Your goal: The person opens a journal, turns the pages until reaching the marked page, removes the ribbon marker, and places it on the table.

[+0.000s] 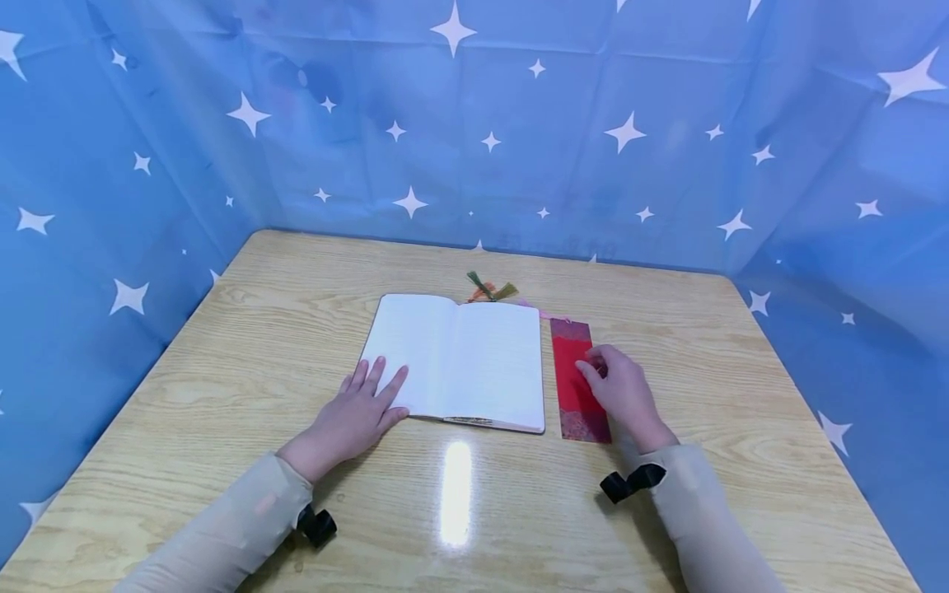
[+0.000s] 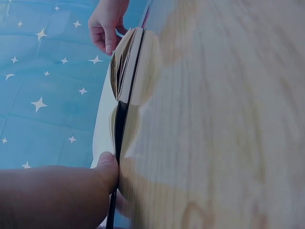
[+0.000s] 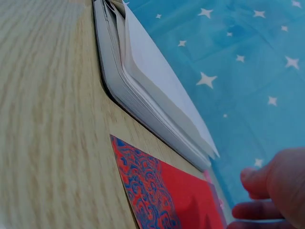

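Observation:
An open notebook (image 1: 493,362) with blank-looking white pages lies on the table. My left hand (image 1: 359,416) rests with spread fingers on the lower left corner of its left page; in the left wrist view the thumb (image 2: 108,167) is at the lower edge. Right of the notebook lies a red bookmark (image 1: 572,375) with patterned bands at both ends and a pink cord at its top. Just over its right edge is my right hand (image 1: 623,387), fingers loosely bent, thumb and forefinger apart, nothing between them. The right wrist view shows the bookmark's patterned end (image 3: 143,183) flat on the wood.
Green, orange and olive tassels (image 1: 491,290) stick out past the notebook's top edge. Some inner pages bulge at its lower edge (image 2: 121,71). A wood-grain table (image 1: 296,280) carries everything, with a blue star-print curtain (image 1: 356,99) behind and at both sides.

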The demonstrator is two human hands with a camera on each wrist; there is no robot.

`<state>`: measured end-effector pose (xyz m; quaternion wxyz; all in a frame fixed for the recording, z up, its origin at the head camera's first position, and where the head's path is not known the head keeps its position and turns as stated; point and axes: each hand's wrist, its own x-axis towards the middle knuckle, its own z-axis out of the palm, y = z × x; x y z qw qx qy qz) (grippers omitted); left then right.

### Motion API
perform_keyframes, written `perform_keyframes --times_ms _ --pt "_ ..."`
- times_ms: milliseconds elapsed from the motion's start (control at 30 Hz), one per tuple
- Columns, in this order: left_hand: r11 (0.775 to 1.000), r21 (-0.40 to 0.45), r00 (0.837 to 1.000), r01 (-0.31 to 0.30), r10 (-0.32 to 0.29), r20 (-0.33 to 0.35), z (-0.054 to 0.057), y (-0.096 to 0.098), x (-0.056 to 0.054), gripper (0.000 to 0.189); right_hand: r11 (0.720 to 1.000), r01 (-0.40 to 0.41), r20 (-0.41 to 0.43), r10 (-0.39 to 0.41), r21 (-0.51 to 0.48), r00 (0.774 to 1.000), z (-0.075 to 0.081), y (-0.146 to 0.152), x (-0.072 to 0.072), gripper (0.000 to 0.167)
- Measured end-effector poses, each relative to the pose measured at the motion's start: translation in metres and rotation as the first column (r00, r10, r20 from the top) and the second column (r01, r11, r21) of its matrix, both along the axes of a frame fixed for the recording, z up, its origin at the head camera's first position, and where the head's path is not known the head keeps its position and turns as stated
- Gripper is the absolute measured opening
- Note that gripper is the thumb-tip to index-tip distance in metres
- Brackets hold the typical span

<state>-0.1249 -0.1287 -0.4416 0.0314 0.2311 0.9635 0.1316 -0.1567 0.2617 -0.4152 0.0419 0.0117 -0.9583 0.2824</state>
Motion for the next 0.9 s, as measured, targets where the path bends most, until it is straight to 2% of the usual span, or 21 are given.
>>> perform_keyframes --times_ms 133,367,467,567,700,833,900 --pt "1.0 -0.001 1.0 0.003 -0.003 -0.006 0.0 0.001 0.0 0.06 0.997 -0.062 -0.035 0.064 0.04 0.997 -0.001 -0.005 0.001 0.04" --pt "1.0 -0.005 1.0 0.006 -0.006 -0.009 0.001 0.0 0.0 0.06 0.987 -0.143 -0.003 0.143 0.08 0.99 0.001 -0.015 0.003 0.051" --pt "1.0 -0.003 1.0 0.005 -0.005 -0.007 0.002 0.001 0.0 0.06 0.976 -0.193 -0.033 0.197 0.099 0.98 0.001 -0.018 0.004 0.055" --pt "1.0 0.003 1.0 0.006 -0.006 -0.007 0.003 0.001 0.0 0.059 0.953 -0.276 -0.089 0.287 0.122 0.954 -0.001 -0.021 0.005 0.058" --pt "1.0 0.0 1.0 0.006 -0.006 -0.009 0.003 0.001 0.0 0.059 0.904 -0.397 -0.147 0.42 0.161 0.896 -0.005 -0.024 0.006 0.062" --pt "1.0 -0.009 1.0 0.005 -0.006 -0.007 0.003 0.002 0.0 0.06 0.849 -0.489 -0.147 0.52 0.203 0.842 -0.008 -0.028 0.008 0.066" --pt "1.0 -0.012 1.0 0.005 -0.005 -0.007 0.003 0.002 0.0 0.06 0.828 -0.52 -0.128 0.55 0.209 0.825 -0.009 -0.029 0.009 0.069"
